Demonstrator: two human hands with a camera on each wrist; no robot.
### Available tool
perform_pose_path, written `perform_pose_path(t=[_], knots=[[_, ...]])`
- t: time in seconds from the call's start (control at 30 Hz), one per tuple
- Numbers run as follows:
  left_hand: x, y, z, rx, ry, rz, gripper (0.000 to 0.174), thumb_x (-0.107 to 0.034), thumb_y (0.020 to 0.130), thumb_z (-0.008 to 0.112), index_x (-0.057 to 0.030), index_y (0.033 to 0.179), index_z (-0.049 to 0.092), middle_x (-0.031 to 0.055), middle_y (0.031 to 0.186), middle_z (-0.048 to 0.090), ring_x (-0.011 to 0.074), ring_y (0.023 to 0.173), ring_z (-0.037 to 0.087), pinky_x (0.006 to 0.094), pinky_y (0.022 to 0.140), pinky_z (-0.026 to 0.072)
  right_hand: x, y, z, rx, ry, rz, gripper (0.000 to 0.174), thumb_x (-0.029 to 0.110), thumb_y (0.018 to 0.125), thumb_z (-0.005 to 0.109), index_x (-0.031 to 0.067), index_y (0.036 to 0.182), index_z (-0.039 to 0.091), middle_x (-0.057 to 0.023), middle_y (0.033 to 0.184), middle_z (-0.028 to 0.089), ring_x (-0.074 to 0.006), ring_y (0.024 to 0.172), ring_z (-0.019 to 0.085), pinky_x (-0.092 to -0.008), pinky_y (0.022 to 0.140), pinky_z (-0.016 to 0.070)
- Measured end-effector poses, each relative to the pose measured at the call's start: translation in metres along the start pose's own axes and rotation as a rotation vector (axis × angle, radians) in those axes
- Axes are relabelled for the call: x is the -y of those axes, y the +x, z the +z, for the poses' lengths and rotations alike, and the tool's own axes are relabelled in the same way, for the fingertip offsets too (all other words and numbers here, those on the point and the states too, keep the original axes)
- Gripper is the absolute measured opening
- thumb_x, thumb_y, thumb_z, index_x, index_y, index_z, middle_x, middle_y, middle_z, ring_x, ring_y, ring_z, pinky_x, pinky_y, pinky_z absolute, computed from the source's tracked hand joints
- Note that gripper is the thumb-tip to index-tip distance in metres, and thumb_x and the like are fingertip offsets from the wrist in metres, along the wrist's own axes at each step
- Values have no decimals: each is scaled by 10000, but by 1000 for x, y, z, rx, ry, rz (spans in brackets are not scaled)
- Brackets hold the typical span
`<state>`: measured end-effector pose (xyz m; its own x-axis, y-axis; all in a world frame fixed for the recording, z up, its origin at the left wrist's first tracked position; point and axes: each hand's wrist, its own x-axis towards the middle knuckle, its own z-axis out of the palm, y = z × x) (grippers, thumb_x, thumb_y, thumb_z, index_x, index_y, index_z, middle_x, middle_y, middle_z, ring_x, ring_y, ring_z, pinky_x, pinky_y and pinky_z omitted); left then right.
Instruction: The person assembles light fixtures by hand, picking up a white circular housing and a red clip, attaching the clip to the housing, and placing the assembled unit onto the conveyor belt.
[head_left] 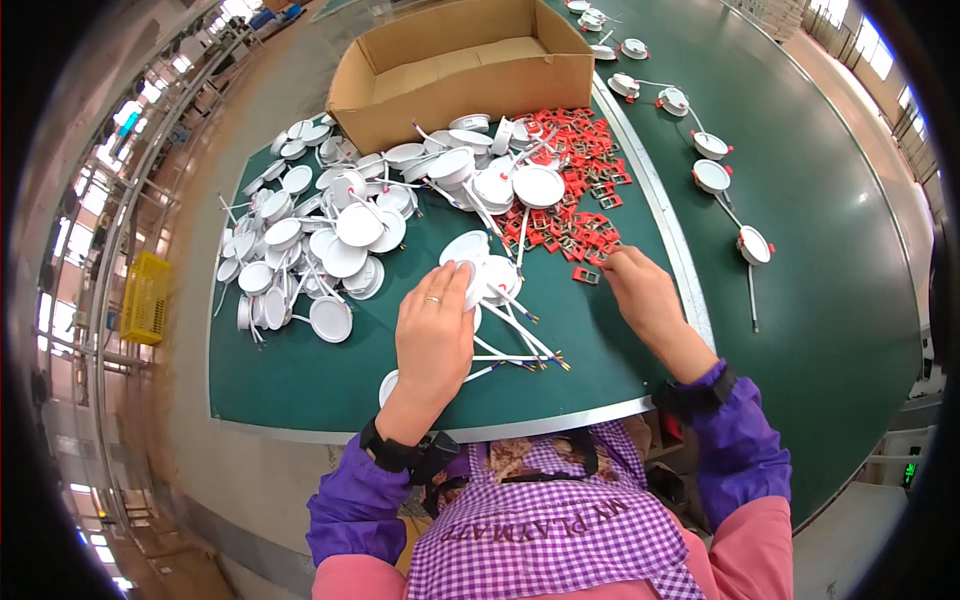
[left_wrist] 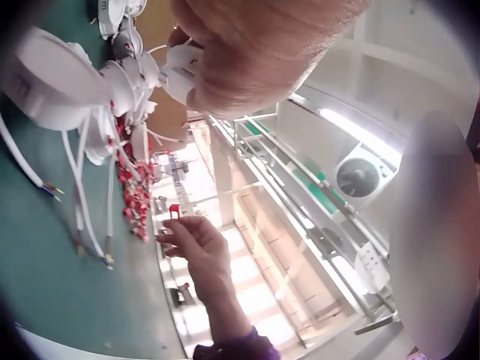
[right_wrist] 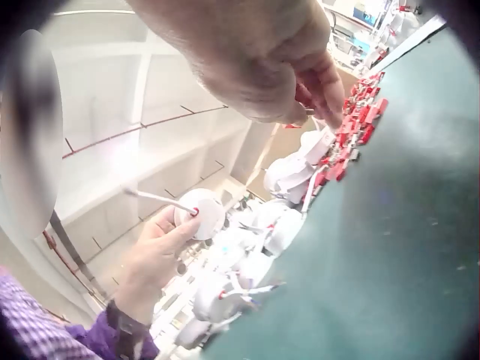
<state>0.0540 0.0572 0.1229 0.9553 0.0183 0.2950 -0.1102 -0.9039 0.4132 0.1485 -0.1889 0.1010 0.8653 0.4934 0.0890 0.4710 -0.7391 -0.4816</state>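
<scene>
My left hand (head_left: pixel 432 330) grips a round white downlight (right_wrist: pixel 204 217). In the right wrist view the light's white cable (right_wrist: pixel 161 199) comes out beside a red part on its back. Just right of the heap of small red clips (head_left: pixel 575 235), my right hand (head_left: pixel 648 297) is raised near the table. Its thumb and fingertips pinch one red clip (left_wrist: pixel 174 211), seen in the left wrist view. Below the left hand, several white cables with bare wire ends (head_left: pixel 540 352) lie on the green table (head_left: pixel 600 370).
A big heap of white downlights (head_left: pixel 345 228) covers the table's left side. Behind it stands an open cardboard box (head_left: pixel 460 85). Beyond a metal edge strip (head_left: pixel 665 215), a row of lights (head_left: pixel 711 176) lies on the right-hand green surface. A yellow crate (head_left: pixel 147 298) is at far left.
</scene>
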Motion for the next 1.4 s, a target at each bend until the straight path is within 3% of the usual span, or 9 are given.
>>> perform_pose_path(t=[0.07,0.13,0.17,0.3,0.4,0.5,0.9,1.23,1.4], knots=[[-8,3,-14,-33,-117,-38,400,-30,799,599,7,1188,512,171,1105,587,290,1011,572,374,873,433,16,0,-10,-38,160,81,74,59,835,550,-10,852,530,-112,829,595,-265,768,619,-352,656,491],[-21,2,-21,68,-945,-517,369,-52,856,584,14,1206,491,109,1102,591,187,989,584,308,834,463,28,0,-18,20,658,303,111,75,861,570,-26,879,529,-117,756,624,-199,690,654,-295,606,500],[-20,-2,-12,54,-1292,-475,341,-85,900,561,19,1212,471,73,1092,579,123,983,567,256,821,467,38,1,-23,-2,724,314,103,58,854,589,-25,905,559,-115,716,630,-140,669,655,-250,578,495],[-37,-12,-2,149,-1595,-722,362,-60,899,554,22,1232,439,76,1106,573,140,997,568,275,858,467,67,-1,-24,-57,722,221,118,71,834,620,-23,900,595,-91,681,633,-114,635,644,-245,538,486],[-41,-17,7,132,-1614,-722,330,-63,900,540,5,1210,449,91,1109,581,159,950,605,301,799,515,80,-5,-24,-137,351,-65,124,37,793,628,10,912,604,-110,737,617,-239,631,626,-319,543,482],[-41,-20,9,126,-1578,-670,348,-64,897,549,9,1220,441,81,1099,580,143,961,592,288,827,493,90,-11,-22,-112,368,-85,129,25,781,630,22,908,603,-114,780,608,-293,663,607,-349,559,482],[-50,-23,10,67,-1180,-459,368,-47,874,575,22,1212,446,100,1059,570,128,919,568,263,778,477,98,-19,-18,-154,342,-21,116,26,777,639,21,886,598,-119,763,605,-287,636,604,-350,538,476],[-39,-30,8,174,-1204,-425,379,-20,865,590,-2,1219,457,67,1108,545,127,1012,542,258,862,455,89,-25,-11,-156,401,-44,177,36,759,670,30,920,594,-113,754,602,-252,623,606,-326,532,475],[-38,-41,-4,380,-1409,-517,396,-7,838,612,-8,1208,472,81,1112,554,139,998,560,273,873,475,82,-42,-18,114,978,377,370,43,738,721,9,1074,568,-110,906,654,-118,648,621,-245,569,481]])
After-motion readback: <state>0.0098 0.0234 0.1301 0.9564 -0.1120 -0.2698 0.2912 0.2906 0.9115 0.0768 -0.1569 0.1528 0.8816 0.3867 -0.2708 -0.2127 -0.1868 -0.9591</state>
